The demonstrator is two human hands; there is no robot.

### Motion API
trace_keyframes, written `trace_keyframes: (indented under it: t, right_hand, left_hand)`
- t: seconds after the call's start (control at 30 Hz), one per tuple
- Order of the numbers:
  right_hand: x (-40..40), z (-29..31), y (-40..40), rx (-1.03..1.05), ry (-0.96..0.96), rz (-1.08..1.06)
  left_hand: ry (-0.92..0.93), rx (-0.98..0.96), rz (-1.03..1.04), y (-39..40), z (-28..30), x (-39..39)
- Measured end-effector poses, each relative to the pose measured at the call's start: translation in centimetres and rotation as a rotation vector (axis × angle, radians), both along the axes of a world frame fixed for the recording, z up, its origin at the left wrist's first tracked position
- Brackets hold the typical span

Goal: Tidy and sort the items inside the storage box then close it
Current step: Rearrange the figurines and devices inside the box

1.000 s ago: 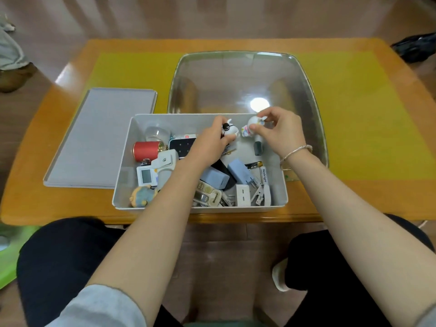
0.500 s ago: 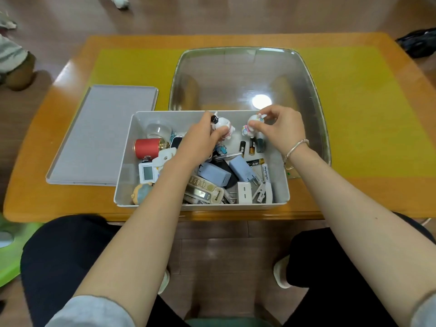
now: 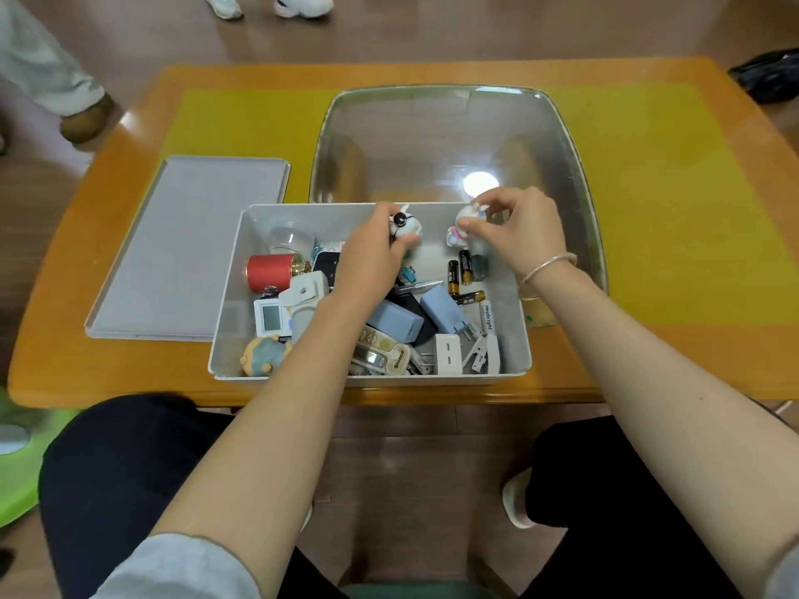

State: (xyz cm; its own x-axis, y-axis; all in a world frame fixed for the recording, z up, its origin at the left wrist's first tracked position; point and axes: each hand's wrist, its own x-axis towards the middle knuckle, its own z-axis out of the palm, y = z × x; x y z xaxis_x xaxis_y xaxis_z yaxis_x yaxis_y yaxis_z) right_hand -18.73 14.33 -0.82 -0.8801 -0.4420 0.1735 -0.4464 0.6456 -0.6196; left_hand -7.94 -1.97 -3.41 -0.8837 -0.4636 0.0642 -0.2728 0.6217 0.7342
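**Two little toys held over the open box**

A big orange table [image 3: 648, 361] has a yellow mat [image 3: 670, 201] on top. A large clear tub [image 3: 575, 166] sits on the mat at the back. A flat grey lid [image 3: 181, 248] lies on the table, just to the left of the storage box [image 3: 516, 339]. The lid is off, so the box is open. The box sits at the near edge of the table, in front of the clear tub.

The box is full of small things all mixed up. There is a red tin [image 3: 269, 272] by the left wall. Two blue chargers [image 3: 395, 324] lie in the middle. A white timer [image 3: 270, 316] is near the left side. A round blue and yellow toy [image 3: 263, 355] sits in the near left corner. Three batteries [image 3: 459, 272] lie near the right side.

The left hand [image 3: 367, 261] curls its fingers around a white toy with a black eye [image 3: 404, 224], at the far wall of the box. The right hand [image 3: 523, 235] pinches a white and pink toy [image 3: 465, 222] with its fingertips. The two toys are near each other but do not touch.
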Motion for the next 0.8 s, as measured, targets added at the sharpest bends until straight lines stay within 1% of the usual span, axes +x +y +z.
trace_keyframes:
  t: [0.07, 0.17, 0.27, 0.33, 0.43, 0.53, 0.6, 0.63, 0.7, 0.8]
  right_hand:
    - [0.3, 0.0, -0.7, 0.095, 0.054, 0.003]
    - [0.7, 0.3, -2.0, 0.214, 0.195, 0.032]
    - [1.2, 0.1, -3.2, 0.332, 0.227, 0.102]
    - [1.3, -0.1, -3.8, 0.361, 0.226, 0.134]
    - [1.2, 0.2, -4.1, 0.383, 0.167, 0.188]
    - [1.0, 1.2, -3.1, 0.278, 0.041, 0.202]
    - [1.0, 1.9, -2.1, 0.235, 0.041, 0.179]
    - [1.1, 2.2, -1.8, 0.268, 0.042, 0.173]
    - [1.5, 2.3, -1.6, 0.406, 0.019, 0.181]
    - [2.3, 1.9, -2.1, 0.598, -0.059, 0.211]
  left_hand:
    - [0.013, 0.033, 0.009, -0.1, 0.1, 0.4]
    - [0.023, 0.068, 0.021, -0.4, 0.2, 1.0]
    - [0.054, 0.064, 0.061, -0.9, 0.1, 1.7]
    - [0.07, 0.076, 0.083, -1.1, 0.1, 2.0]
    - [0.058, 0.092, 0.077, -1.2, 0.0, 2.3]
    - [0.057, 0.093, 0.078, -1.3, 0.0, 2.3]
    - [0.053, 0.088, 0.081, -1.2, 0.0, 2.3]
    - [0.052, 0.084, 0.079, -1.2, 0.1, 2.3]
    - [0.063, 0.079, 0.076, -1.2, 0.3, 2.5]
    - [0.089, 0.03, 0.085, -1.4, 0.8, 3.1]
